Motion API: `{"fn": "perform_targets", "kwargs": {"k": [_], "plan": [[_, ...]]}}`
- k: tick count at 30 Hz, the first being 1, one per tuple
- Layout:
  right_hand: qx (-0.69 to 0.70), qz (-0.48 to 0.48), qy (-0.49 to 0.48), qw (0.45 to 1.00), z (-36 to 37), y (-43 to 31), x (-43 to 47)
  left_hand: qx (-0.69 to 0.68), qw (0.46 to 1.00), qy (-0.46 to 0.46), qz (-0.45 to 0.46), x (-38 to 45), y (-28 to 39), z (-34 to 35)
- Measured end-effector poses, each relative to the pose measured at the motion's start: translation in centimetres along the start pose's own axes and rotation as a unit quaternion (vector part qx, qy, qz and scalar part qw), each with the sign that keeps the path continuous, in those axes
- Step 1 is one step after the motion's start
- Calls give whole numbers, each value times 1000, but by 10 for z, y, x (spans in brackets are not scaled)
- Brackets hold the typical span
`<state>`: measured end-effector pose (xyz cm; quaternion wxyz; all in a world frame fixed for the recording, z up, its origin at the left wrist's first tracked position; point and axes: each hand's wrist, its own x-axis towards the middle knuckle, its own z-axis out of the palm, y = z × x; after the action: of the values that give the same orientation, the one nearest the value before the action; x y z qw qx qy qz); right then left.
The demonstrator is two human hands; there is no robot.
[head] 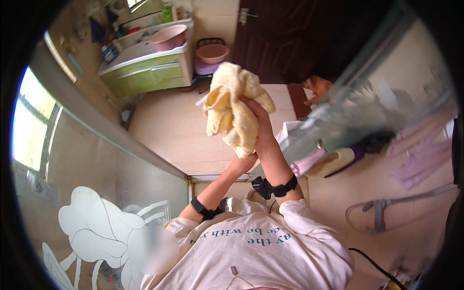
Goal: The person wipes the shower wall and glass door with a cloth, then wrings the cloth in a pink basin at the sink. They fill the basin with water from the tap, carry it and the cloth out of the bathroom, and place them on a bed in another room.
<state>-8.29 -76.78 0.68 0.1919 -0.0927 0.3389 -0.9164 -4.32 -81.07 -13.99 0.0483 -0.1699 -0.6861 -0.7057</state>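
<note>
A crumpled yellow terry cloth (233,112) is held up in front of me, over the tiled floor. My right hand (259,117) grips it from its right side, with the fingers partly buried in the folds. Below the bundle, my left hand (246,163) is near my right wrist, at the cloth's lower end. Its fingers are mostly hidden behind the cloth and the right forearm, so I cannot tell whether it holds part of the cloth. Both forearms wear black straps.
Glass panels stand on both sides, the left one (152,174) bearing a white flower pattern. Ahead are a green-fronted washbasin cabinet (148,74), a pink basin (169,36) on its top, another pink basin (212,53) and a dark door (275,40). A shower fitting (378,215) is at right.
</note>
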Motion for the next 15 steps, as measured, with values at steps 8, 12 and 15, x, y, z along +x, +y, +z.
{"fn": "perform_targets", "kwargs": {"k": [8, 12, 15], "plan": [[107, 118, -42, 986, -49, 129, 70, -56, 920, 234, -310, -83, -55, -166], [150, 272, -16, 950, -69, 153, 111, -92, 886, 337, -305, -83, -57, -195], [75, 307, -30, 948, -67, 174, 155, -116, 868, 396, -276, -74, -64, -240]]}}
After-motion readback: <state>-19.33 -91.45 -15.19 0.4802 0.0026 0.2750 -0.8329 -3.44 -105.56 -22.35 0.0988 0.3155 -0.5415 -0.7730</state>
